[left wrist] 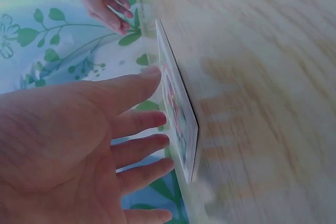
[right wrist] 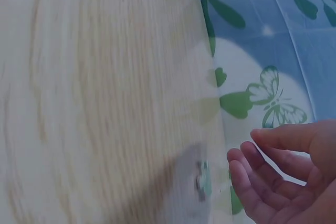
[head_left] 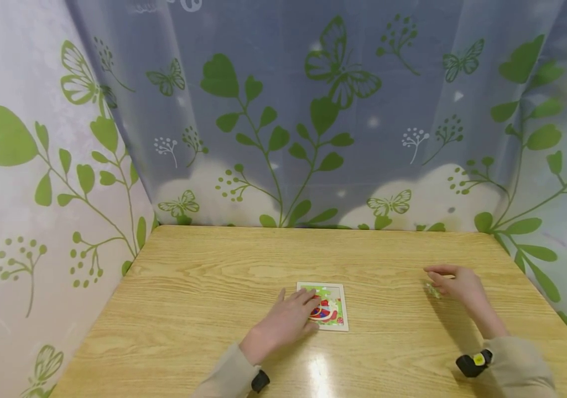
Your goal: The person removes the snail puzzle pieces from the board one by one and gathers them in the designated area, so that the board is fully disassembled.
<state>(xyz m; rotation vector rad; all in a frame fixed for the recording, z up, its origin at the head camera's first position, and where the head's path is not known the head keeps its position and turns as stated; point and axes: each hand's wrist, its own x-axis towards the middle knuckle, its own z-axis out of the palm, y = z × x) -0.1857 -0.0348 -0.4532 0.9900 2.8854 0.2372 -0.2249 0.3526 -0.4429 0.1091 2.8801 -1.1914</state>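
Left hand over board, right hand near green piece

Tabletop free btwn board & R hand, curtain blocks far side

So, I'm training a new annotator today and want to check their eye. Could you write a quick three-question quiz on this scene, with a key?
1. Which hand is over the framed picture on the table?
2. True or false: the right hand is pinching the small greenish piece.
3. What colour are the person's sleeves? A) black B) beige C) red

Key:
1. The left hand.
2. False; the right wrist view shows a gap between the two.
3. B.
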